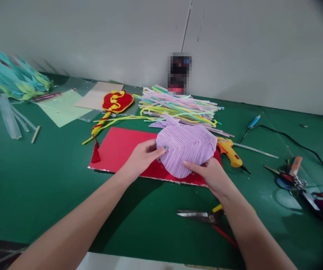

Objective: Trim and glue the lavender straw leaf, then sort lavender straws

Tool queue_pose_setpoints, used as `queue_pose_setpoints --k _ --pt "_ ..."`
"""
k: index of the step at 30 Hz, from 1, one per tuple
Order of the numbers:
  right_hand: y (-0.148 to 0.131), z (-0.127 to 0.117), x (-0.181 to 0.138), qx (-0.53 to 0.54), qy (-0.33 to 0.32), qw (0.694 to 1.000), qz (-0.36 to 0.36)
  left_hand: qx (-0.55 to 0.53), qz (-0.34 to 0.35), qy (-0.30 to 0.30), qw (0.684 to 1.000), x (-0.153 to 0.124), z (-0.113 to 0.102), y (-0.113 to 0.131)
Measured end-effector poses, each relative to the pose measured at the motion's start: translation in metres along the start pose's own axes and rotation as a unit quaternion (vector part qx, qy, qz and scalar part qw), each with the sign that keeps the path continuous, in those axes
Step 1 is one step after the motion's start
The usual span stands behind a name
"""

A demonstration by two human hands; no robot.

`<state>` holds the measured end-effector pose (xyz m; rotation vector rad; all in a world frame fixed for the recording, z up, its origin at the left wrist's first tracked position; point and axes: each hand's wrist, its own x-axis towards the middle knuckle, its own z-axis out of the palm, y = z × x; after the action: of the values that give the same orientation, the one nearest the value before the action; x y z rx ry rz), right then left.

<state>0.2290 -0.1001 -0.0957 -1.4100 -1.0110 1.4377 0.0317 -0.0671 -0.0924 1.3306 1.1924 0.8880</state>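
Note:
Both my hands hold a flat, ribbed lilac piece [186, 149] made of pipe cleaners laid side by side, roughly heart-shaped with a point at its top. My left hand [143, 155] grips its left edge, fingers curled round it. My right hand [210, 171] pinches its lower right edge. The piece hovers over a red sheet [119, 148] lying on the green table [37, 180].
A heap of pastel pipe cleaners [178, 107] lies behind. A yellow glue gun [230, 152] sits to the right, scissors [203, 216] near my right forearm. A red-and-yellow ornament with tassel [113, 107], glue sticks [11, 118], paper sheets [62, 107] and keys and tools [293, 180] surround them.

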Motion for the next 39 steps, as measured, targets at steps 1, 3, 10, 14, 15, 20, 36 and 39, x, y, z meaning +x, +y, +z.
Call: queue_pose_setpoints --k 1,3,10,14,15,20,36,39 --pt "-0.0001 -0.0004 -0.0001 -0.006 0.002 1.000 -0.003 0.000 0.001 0.001 1.000 0.0001 -0.0001 -0.0002" --pt "0.0003 -0.0013 -0.0001 -0.014 0.004 1.000 -0.010 0.001 0.002 0.002 1.000 0.0005 -0.0005 -0.0007" --pt "-0.0006 -0.0024 0.0001 -0.037 0.019 0.999 -0.015 -0.001 -0.005 -0.008 1.000 0.0008 -0.0021 0.0010" --pt "-0.0017 -0.0021 -0.0007 -0.042 0.022 0.999 -0.015 -0.009 -0.004 -0.007 1.000 0.0007 -0.0017 0.0012" --pt "-0.0015 -0.0021 -0.0009 -0.043 0.023 0.999 -0.016 -0.009 -0.004 -0.008 1.000 0.0008 -0.0015 0.0007" --pt "0.0009 -0.0030 -0.0012 -0.041 0.023 0.999 -0.025 -0.006 0.002 -0.007 1.000 0.0003 0.0003 -0.0012" --pt "-0.0005 -0.0004 -0.0021 -0.027 0.011 0.999 -0.029 0.001 0.024 -0.015 1.000 0.0009 0.0030 -0.0044" --pt "-0.0006 -0.0004 -0.0025 -0.023 0.010 0.999 -0.028 0.003 0.030 -0.012 0.999 0.0013 0.0031 -0.0062"
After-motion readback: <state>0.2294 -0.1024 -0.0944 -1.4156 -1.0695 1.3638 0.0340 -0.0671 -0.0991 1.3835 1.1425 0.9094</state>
